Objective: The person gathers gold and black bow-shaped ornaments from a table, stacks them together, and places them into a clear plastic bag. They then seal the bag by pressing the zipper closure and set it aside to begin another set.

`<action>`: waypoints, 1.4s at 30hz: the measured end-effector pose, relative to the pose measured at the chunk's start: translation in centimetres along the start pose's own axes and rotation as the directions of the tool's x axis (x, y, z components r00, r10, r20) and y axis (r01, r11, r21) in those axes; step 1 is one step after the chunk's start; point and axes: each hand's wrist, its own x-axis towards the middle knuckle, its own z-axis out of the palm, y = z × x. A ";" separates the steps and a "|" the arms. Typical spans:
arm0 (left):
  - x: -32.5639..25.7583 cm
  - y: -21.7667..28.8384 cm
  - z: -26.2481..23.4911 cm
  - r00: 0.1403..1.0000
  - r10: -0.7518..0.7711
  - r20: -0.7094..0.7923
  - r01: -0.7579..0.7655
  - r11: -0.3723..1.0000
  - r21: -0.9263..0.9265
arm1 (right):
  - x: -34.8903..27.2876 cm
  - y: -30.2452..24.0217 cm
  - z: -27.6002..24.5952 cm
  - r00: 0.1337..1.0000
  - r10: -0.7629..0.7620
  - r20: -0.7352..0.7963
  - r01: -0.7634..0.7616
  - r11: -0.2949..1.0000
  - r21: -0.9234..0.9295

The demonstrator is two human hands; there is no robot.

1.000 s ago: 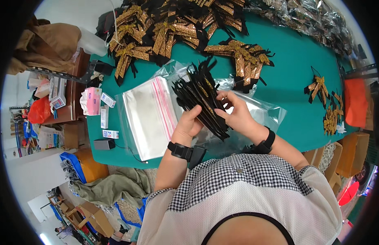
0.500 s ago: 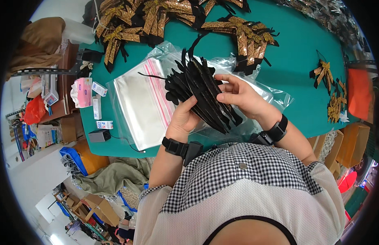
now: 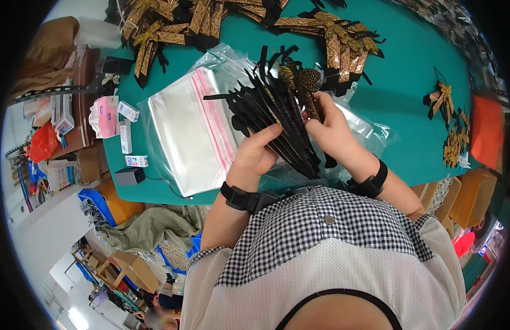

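A thick bundle of black ribbon bows (image 3: 266,113) with thin gold edging stands fanned in front of me. My left hand (image 3: 256,151) is closed round its near left side, thumb lying on top. At the bundle's right side, my right hand (image 3: 333,129) pinches one bow (image 3: 308,82) whose gold-patterned face is turned up, partly apart from the others. My right fingertips are partly hidden behind this bow. Beneath the bundle lie clear plastic bags, and a stack of clear bags (image 3: 183,132) with pink seal strips is just left of my left hand.
Gold glitter bows (image 3: 343,47) lie in heaps along the far side of the green table (image 3: 406,104). More gold bows (image 3: 454,143) lie at the right. A pink tissue pack (image 3: 107,116), small white boxes (image 3: 125,136) and a dark grey block (image 3: 129,176) line the left edge.
My right hand has moved up slightly and pulled one bow partly away from the bundle, showing its gold-patterned side. My left hand still holds the bundle, which has shifted slightly right.
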 end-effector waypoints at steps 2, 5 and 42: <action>-0.2 -0.2 0.1 0.999 0.028 -0.022 -0.028 1.000 -0.001 | -0.5 -0.3 -0.4 1.000 0.008 0.016 -0.007 0.998 -0.062; -0.6 -0.5 0.2 0.998 0.050 -0.047 -0.048 0.998 0.044 | -1.4 -0.9 -0.5 1.000 -0.013 0.008 0.014 0.995 -0.094; -1.0 -0.5 -1.4 1.000 0.008 0.001 -0.008 0.987 0.158 | 0.3 -0.1 -1.7 0.879 0.228 0.420 -0.417 0.794 0.442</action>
